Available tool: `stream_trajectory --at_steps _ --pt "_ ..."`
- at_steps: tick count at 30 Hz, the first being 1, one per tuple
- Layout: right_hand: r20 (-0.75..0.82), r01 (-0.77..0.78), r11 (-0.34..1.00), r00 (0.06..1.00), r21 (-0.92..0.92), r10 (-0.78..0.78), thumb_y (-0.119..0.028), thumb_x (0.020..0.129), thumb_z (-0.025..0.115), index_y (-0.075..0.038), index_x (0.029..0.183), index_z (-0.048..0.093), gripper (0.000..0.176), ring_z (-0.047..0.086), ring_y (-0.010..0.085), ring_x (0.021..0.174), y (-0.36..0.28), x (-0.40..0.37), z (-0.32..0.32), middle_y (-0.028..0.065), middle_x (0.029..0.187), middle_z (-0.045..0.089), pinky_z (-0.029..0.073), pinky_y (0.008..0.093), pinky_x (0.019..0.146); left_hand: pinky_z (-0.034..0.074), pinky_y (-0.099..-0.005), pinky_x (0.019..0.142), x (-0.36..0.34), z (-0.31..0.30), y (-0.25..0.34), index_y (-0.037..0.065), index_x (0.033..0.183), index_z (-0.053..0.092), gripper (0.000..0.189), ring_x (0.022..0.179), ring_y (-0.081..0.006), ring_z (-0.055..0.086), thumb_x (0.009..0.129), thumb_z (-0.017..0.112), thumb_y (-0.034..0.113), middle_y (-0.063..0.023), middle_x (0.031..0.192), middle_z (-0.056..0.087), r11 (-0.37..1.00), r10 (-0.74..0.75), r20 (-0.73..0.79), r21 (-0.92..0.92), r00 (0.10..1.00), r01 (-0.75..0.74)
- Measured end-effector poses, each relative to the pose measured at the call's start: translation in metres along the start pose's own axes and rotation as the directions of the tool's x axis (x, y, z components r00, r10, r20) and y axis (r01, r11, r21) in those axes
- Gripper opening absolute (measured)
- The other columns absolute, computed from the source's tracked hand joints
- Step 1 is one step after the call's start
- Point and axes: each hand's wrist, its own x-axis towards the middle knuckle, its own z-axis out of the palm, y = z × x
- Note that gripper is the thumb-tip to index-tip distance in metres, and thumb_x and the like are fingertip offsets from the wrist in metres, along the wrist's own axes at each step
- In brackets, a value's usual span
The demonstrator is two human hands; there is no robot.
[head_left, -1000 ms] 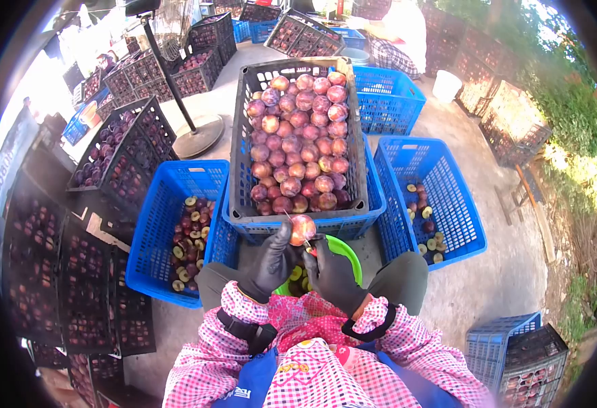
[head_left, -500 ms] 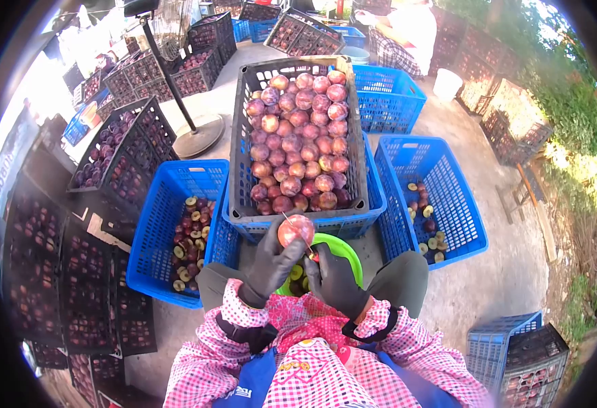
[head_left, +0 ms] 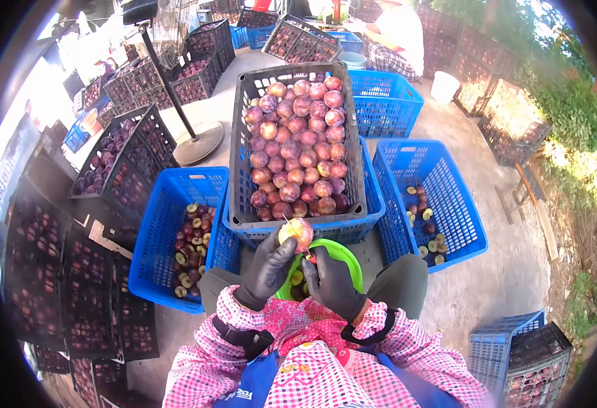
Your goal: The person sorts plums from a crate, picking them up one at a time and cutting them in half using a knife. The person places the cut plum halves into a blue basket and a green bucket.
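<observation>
Both hands wear dark gloves and meet in front of my lap. My left hand [head_left: 269, 265] is closed on a plum [head_left: 298, 234], whose left side shows yellow flesh. My right hand [head_left: 332, 282] grips a small knife [head_left: 312, 257] with a red handle; a thin blade tip pokes out past the plum's upper left. Beneath the hands stands a bright green basin [head_left: 347, 257] with cut plum pieces in it, partly covered by my hands. Just beyond, a black crate [head_left: 236, 156] full of whole plums rests on a blue crate [head_left: 271, 234].
Blue crates with cut plums stand at left [head_left: 150, 251] and right [head_left: 461, 204]. A metal stand [head_left: 200, 144] rises at back left. Black crates of plums [head_left: 36, 272] are stacked on the left. Another person [head_left: 397, 37] sits at the back right, near a white bucket [head_left: 446, 87].
The plum has turned in my left hand, and yellow flesh now shows on its left side. Left fingers have loosened slightly. The whole view has shifted a little.
</observation>
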Motion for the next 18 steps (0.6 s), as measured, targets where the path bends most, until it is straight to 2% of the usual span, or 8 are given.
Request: stream_trajectory --at_steps 3,5,11,13,14,16,17,18 --pt "-0.014 0.001 1.000 1.000 0.004 0.000 -0.028 0.098 0.055 -0.001 0.100 0.052 0.027 0.062 0.0395 0.060 0.008 -0.009 0.006 0.0204 0.070 0.061 0.046 0.0483 0.053 0.045 -0.0319 0.098 0.000 -0.011 -0.010 -0.001 0.140 0.040 0.067 0.111 -0.0166 0.055 0.092 0.070 0.035 -0.0085 0.122 0.057 0.992 -0.106 -0.010 -0.064 0.994 0.105" --pt "0.120 -0.140 0.973 0.986 0.186 0.119 -0.028 0.098 0.056 -0.002 0.100 0.052 0.026 0.062 0.0396 0.060 0.003 -0.005 -0.003 0.0205 0.069 0.061 0.046 0.0482 0.053 0.047 -0.0318 0.096 0.001 -0.020 -0.001 -0.001 0.137 0.042 0.068 0.109 -0.0163 0.057 0.089 0.072 0.038 -0.0071 0.120 0.058 0.833 0.046 0.034 0.550 0.998 -0.057" --pt "0.040 -0.020 1.000 0.999 -0.007 0.021 -0.031 0.101 0.054 -0.004 0.099 0.053 0.027 0.056 0.0235 0.051 -0.005 -0.002 -0.018 0.0116 0.067 0.059 0.042 0.0395 0.049 0.047 -0.0326 0.099 0.006 -0.022 -0.026 0.000 0.143 0.035 0.073 0.109 -0.0171 0.058 0.089 0.073 0.032 -0.0095 0.120 0.059 0.921 0.017 0.027 0.389 0.999 -0.026" --pt "0.493 -0.664 0.385 0.741 0.641 0.455 -0.032 0.101 0.054 -0.003 0.097 0.053 0.029 0.046 0.0119 0.048 -0.013 -0.001 -0.025 0.0007 0.065 0.053 0.037 0.0314 0.047 0.047 -0.0322 0.098 0.006 -0.022 -0.029 0.002 0.142 0.035 0.071 0.111 -0.0177 0.058 0.090 0.072 0.033 -0.0099 0.121 0.058 0.842 0.077 0.066 0.529 0.995 -0.101" --pt "0.570 -0.694 0.246 0.705 0.676 0.423 -0.031 0.102 0.053 -0.003 0.098 0.053 0.028 0.041 0.0079 0.048 -0.020 0.000 -0.035 -0.0049 0.065 0.049 0.032 0.0280 0.046 0.047 -0.0319 0.098 0.003 -0.017 -0.022 0.003 0.142 0.036 0.067 0.111 -0.0176 0.057 0.092 0.070 0.034 -0.0100 0.122 0.058 0.835 0.053 0.058 0.544 0.997 -0.076" --pt "0.185 -0.323 0.849 0.945 0.419 0.268 -0.025 0.100 0.055 -0.003 0.099 0.056 0.022 0.046 0.0099 0.050 0.003 -0.006 -0.021 -0.0026 0.066 0.052 0.034 0.0291 0.048 0.045 -0.0318 0.100 0.001 -0.009 -0.009 0.003 0.140 0.038 0.065 0.114 -0.0161 0.056 0.093 0.069 0.034 -0.0081 0.124 0.057 0.915 -0.048 0.055 0.402 0.997 0.022" --pt "-0.019 -0.007 0.994 1.000 0.105 0.009 -0.023 0.099 0.056 -0.003 0.100 0.056 0.021 0.049 0.0103 0.053 0.009 -0.010 -0.018 -0.0015 0.068 0.055 0.036 0.0300 0.049 0.044 -0.0322 0.101 0.000 -0.005 -0.007 0.003 0.140 0.039 0.064 0.116 -0.0158 0.055 0.093 0.069 0.034 -0.0076 0.125 0.056 0.975 -0.128 0.092 0.195 0.988 0.108" --pt "0.022 -0.136 0.965 0.991 0.224 0.135 -0.022 0.099 0.056 -0.002 0.099 0.057 0.019 0.052 0.0106 0.056 0.008 -0.019 -0.015 0.0002 0.070 0.057 0.039 0.0313 0.051 0.043 -0.0324 0.102 -0.001 -0.003 -0.009 0.003 0.139 0.040 0.063 0.117 -0.0154 0.054 0.093 0.069 0.035 -0.0072 0.126 0.055 0.986 -0.120 0.091 0.128 0.989 0.108"
